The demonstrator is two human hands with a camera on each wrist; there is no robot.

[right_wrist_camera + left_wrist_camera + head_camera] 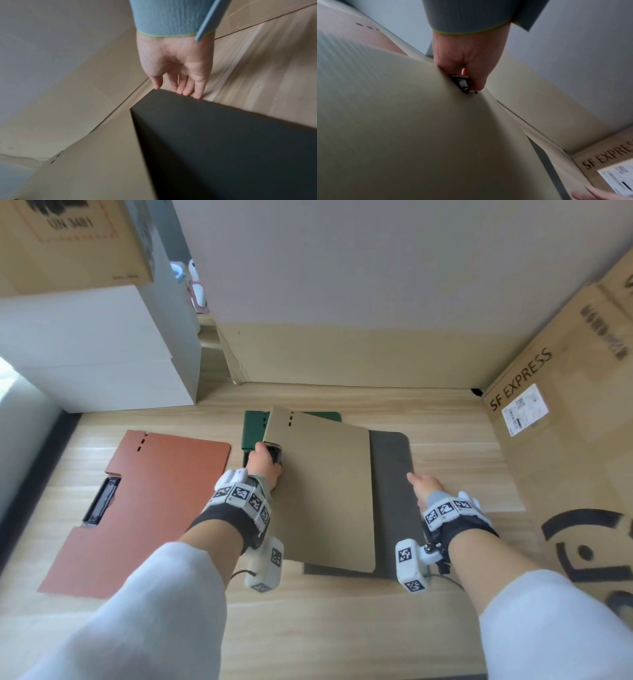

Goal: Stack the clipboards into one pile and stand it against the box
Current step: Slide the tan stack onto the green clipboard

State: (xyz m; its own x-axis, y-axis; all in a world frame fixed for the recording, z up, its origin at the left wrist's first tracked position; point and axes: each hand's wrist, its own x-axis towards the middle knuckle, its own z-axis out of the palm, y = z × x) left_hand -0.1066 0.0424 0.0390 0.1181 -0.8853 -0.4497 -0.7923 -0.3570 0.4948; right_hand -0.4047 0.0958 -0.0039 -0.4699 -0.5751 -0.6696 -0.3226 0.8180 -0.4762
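A tan clipboard (325, 491) lies tilted on top of a grey clipboard (390, 474) and a green clipboard (253, 426) in the middle of the wooden table. My left hand (265, 462) grips the tan board's left edge at its black metal clip (461, 83). My right hand (423, 486) rests with straight fingers on the grey clipboard's (223, 142) right edge, fingertips (187, 92) touching it. A red-brown clipboard (154, 508) lies apart on the left, its clip (101, 501) at the left edge. The SF Express cardboard box (565, 422) stands at the right.
White boxes (102, 347) stand at the back left with a brown carton (75, 241) on top. A cardboard sheet (342, 354) leans along the back wall. The table's left edge (34, 474) runs beside the red-brown board.
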